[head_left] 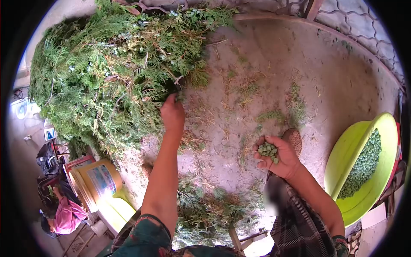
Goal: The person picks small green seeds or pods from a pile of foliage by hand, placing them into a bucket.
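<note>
My left hand (173, 113) reaches to the right edge of a big heap of green conifer branches (115, 81). Its fingers are pinched together at the foliage; what they grip, if anything, is hard to make out. Small pale green cones dot the heap. In the palm of my right hand (280, 159), turned up with curled fingers, lies a handful of green cones (268, 150). A yellow-green basin (349, 154) on the far right holds a mass of similar cones (361, 167). Loose sprigs (272, 115) are scattered on the surface between the hands and beyond.
More cut branches (214, 207) lie close to my body. A yellow bucket (99, 182) stands at lower left, near a seated person in a pink top (68, 214). A brown rounded object (293, 140) sits behind my right hand. A raised rim (342, 38) bounds the worktop's far side.
</note>
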Motion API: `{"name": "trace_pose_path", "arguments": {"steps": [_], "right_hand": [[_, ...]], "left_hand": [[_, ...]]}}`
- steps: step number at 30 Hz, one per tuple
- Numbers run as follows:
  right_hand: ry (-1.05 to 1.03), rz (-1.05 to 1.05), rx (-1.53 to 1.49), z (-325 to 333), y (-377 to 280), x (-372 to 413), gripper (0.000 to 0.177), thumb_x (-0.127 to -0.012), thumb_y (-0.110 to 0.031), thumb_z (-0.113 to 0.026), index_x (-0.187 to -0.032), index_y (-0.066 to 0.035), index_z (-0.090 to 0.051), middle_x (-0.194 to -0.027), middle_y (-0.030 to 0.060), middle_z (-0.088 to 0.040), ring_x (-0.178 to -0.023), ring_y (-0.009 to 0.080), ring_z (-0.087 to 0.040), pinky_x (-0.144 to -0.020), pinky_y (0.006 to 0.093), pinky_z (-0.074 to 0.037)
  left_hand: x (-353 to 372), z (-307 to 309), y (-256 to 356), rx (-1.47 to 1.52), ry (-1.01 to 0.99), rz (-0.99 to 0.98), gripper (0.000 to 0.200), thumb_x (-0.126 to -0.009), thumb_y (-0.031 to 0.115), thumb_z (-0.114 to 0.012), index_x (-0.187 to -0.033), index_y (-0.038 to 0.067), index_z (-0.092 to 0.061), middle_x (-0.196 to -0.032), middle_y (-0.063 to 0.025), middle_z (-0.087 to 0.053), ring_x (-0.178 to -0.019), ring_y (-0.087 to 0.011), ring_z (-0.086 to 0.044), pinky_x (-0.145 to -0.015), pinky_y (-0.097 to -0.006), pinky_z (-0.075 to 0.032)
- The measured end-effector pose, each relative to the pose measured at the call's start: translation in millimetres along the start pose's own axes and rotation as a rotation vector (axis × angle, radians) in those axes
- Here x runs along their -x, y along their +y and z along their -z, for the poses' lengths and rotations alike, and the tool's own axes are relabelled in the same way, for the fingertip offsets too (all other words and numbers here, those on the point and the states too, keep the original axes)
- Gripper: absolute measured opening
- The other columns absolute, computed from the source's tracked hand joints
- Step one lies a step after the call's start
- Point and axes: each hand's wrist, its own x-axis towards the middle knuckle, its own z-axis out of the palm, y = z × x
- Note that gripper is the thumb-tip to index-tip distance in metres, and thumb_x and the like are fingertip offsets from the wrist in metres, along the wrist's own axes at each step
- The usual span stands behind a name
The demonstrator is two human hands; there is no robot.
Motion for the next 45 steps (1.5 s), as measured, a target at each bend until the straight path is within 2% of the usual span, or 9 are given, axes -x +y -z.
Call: {"name": "trace_pose_path", "arguments": {"steps": [5, 7, 12, 16, 20, 22, 28, 35, 45], "right_hand": [[-0.048, -0.059, -0.023, -15, -5, 11, 0.024, -0.09, -0.026, -0.05, -0.088, -0.003, -0.058, -0.082, 0.0134, -0.061, -0.069, 0.0214, -0.061, -0.047, 0.0336, -0.052], [-0.115, 0.03, -0.012, -31, -12, 22, 0.027, -0.091, -0.027, -0.048, -0.086, -0.003, -0.057, -0.079, 0.0153, -0.058, -0.063, 0.0204, -0.058, -0.042, 0.0301, -0.048], [-0.563, 0.382, -0.225, -48, -41, 96, 0.032, -0.096, -0.03, -0.035, -0.094, -0.001, -0.049, -0.088, 0.0187, -0.051, -0.061, 0.0219, -0.055, -0.041, 0.0295, -0.047], [-0.773, 0.948, 0.043, -7, -93, 197, 0.026, -0.096, -0.03, -0.036, -0.1, -0.006, -0.046, -0.092, 0.0142, -0.047, -0.069, 0.0213, -0.054, -0.056, 0.0342, -0.05], [-0.674, 1.194, -0.647, 20, -92, 223, 0.066, -0.085, -0.047, -0.054, -0.131, -0.004, -0.033, -0.142, 0.0129, -0.025, -0.104, 0.0235, -0.045, -0.087, 0.0396, -0.044], [-0.63, 1.167, -0.641, 38, -84, 211, 0.069, -0.084, -0.05, -0.054, -0.131, -0.004, -0.032, -0.143, 0.0134, -0.022, -0.109, 0.0264, -0.043, -0.091, 0.0415, -0.043], [-0.694, 0.806, -0.395, -26, -60, 155, 0.04, -0.095, -0.03, -0.041, -0.121, 0.0, -0.041, -0.084, 0.0075, -0.049, -0.054, 0.0096, -0.045, -0.042, 0.0249, -0.039], [-0.327, 0.55, -0.312, -44, -25, 90, 0.035, -0.096, -0.03, -0.036, -0.11, -0.002, -0.052, -0.084, 0.0105, -0.051, -0.056, 0.0148, -0.047, -0.044, 0.0286, -0.039], [-0.332, 0.559, -0.28, -32, -27, 88, 0.032, -0.094, -0.029, -0.038, -0.106, -0.005, -0.055, -0.084, 0.0104, -0.053, -0.058, 0.0162, -0.047, -0.048, 0.0306, -0.039]], "left_hand": [[22, 19, -10, 0.11, 0.095, -0.075, 0.029, -0.077, 0.002, -0.053, -0.104, 0.0, -0.062, -0.067, -0.0142, -0.063, -0.059, -0.0178, -0.063, -0.057, -0.0326, -0.049], [27, 18, -15, 0.145, 0.07, -0.101, 0.027, -0.074, -0.002, -0.055, -0.1, 0.001, -0.061, -0.086, -0.0211, -0.063, -0.074, -0.0341, -0.062, -0.067, -0.0381, -0.05], [26, 20, -10, 0.168, 0.136, -0.313, 0.028, -0.073, -0.004, -0.053, -0.1, 0.001, -0.059, -0.095, -0.0218, -0.06, -0.081, -0.0391, -0.059, -0.071, -0.0405, -0.049], [28, 27, -2, 0.227, 0.146, -0.272, 0.026, -0.072, -0.004, -0.055, -0.097, 0.001, -0.058, -0.094, -0.0204, -0.06, -0.083, -0.0387, -0.058, -0.071, -0.0406, -0.049], [35, 31, -1, 0.166, 0.111, -0.349, 0.026, -0.07, -0.004, -0.058, -0.095, 0.002, -0.058, -0.096, -0.0194, -0.06, -0.086, -0.0381, -0.058, -0.074, -0.0385, -0.05], [39, 37, 6, 0.206, 0.086, -0.35, 0.025, -0.073, -0.003, -0.062, -0.098, 0.001, -0.058, -0.098, -0.018, -0.061, -0.086, -0.034, -0.06, -0.075, -0.0379, -0.049], [-17, 79, 55, 0.15, 0.393, -0.458, 0.023, -0.076, 0.001, -0.059, -0.099, 0.001, -0.057, -0.103, -0.0182, -0.058, -0.093, -0.0355, -0.057, -0.08, -0.0392, -0.047], [-146, 75, 110, -0.757, 0.038, -0.184, 0.064, -0.073, 0.029, -0.071, -0.127, 0.009, -0.041, -0.136, -0.0205, -0.035, -0.124, -0.0446, -0.033, -0.098, -0.0493, -0.036], [-118, 60, 78, -0.508, 0.096, -0.37, 0.026, -0.073, 0.001, -0.06, -0.096, 0.009, -0.052, -0.105, -0.0158, -0.051, -0.098, -0.0341, -0.055, -0.069, -0.0437, -0.052]]}}
